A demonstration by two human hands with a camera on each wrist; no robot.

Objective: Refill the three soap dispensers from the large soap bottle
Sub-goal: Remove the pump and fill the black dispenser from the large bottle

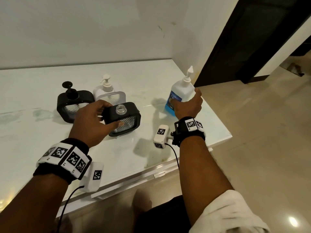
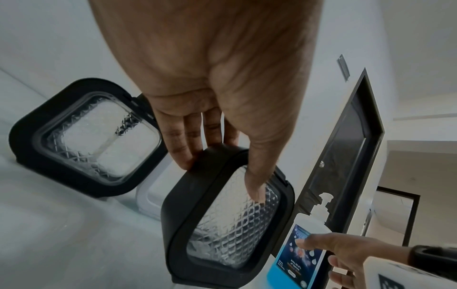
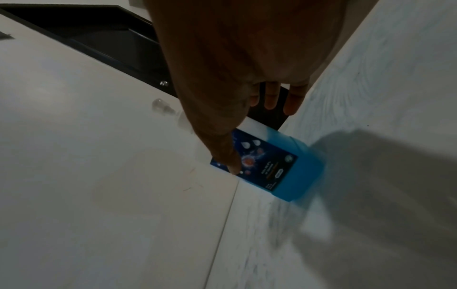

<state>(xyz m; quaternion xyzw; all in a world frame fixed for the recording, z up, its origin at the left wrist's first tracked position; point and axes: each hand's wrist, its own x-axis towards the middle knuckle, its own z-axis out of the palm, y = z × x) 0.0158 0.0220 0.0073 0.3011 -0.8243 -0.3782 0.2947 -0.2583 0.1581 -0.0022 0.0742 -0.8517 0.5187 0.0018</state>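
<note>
On the white counter: we are steadying one dispenser and reaching for the refill, both hands busy at once.

Left hand: our left hand [image 1: 91, 121] is gripping the open black dispenser [image 1: 123, 119], thumb pressed on its patterned clear front and fingers curled round the back; the left wrist view is showing that same clamp.

Open dispenser: it is standing at the middle of the counter [image 1: 42, 132], its pump off and its bare threaded neck [image 1: 121, 109] facing up.

Right hand: our right hand [image 1: 186, 104] is wrapping the large soap bottle [image 1: 180, 96], thumb on the blue label, fingers curling round the far side.

Large soap bottle: it is standing at 3 o'clock from the open dispenser, near the counter's right edge, blue liquid sitting low in it and its white pump still screwed on.

Other dispensers: a second black dispenser [image 1: 74, 105] is waiting at 10 o'clock with its pump in place, and a white dispenser [image 1: 109, 94] at 12 o'clock, just behind.

Stage: we are judging this the start of the first refill, with nothing poured yet.

Risks: we are thinking the bottle, being so close to the edge, could tip off if our grip slips on lifting; pouring into that narrow neck could send soap over the counter; and the pump on the bottle is looking like it must come off first.
</note>
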